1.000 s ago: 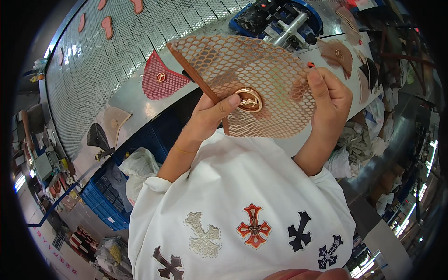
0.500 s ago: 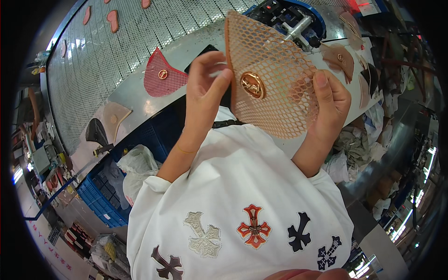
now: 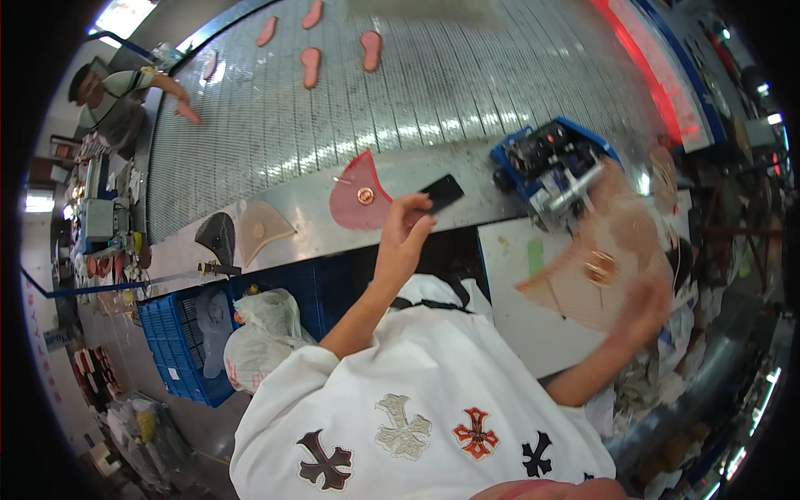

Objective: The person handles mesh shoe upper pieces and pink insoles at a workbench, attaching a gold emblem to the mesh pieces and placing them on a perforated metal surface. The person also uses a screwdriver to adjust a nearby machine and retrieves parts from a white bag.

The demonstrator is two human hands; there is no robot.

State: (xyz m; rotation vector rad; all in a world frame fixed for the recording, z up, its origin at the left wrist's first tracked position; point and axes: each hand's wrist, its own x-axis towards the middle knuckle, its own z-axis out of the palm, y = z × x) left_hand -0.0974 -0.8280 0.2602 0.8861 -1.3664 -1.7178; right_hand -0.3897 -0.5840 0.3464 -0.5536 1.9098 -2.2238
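My right hand (image 3: 643, 307), smeared by motion, grips the tan mesh shoe upper (image 3: 560, 287) with a round gold emblem at the right side of the work surface. Another tan piece (image 3: 623, 218) lies just beyond it, also blurred. My left hand (image 3: 406, 227) is raised before the metal ledge, its fingers loosely bent and apart with nothing in them. Close beyond its fingertips is a black phone-like slab (image 3: 444, 193). To its left, a red mesh shoe upper (image 3: 358, 198) with a gold emblem lies on the ledge.
Pink sole-shaped pieces (image 3: 310, 68) rest on the slatted conveyor (image 3: 250, 125). Beside the right part of the ledge stands a blue-framed machine (image 3: 554, 167). Black (image 3: 218, 237) and beige (image 3: 262, 229) uppers lie left. Below are a blue crate (image 3: 171, 342) and white bag (image 3: 271, 329). A co-worker (image 3: 121, 104) reaches over far left.
The tan mesh upper has gone from between both hands to the right in my right hand. My left hand has let go of it. The view has shifted, showing more conveyor and a co-worker.
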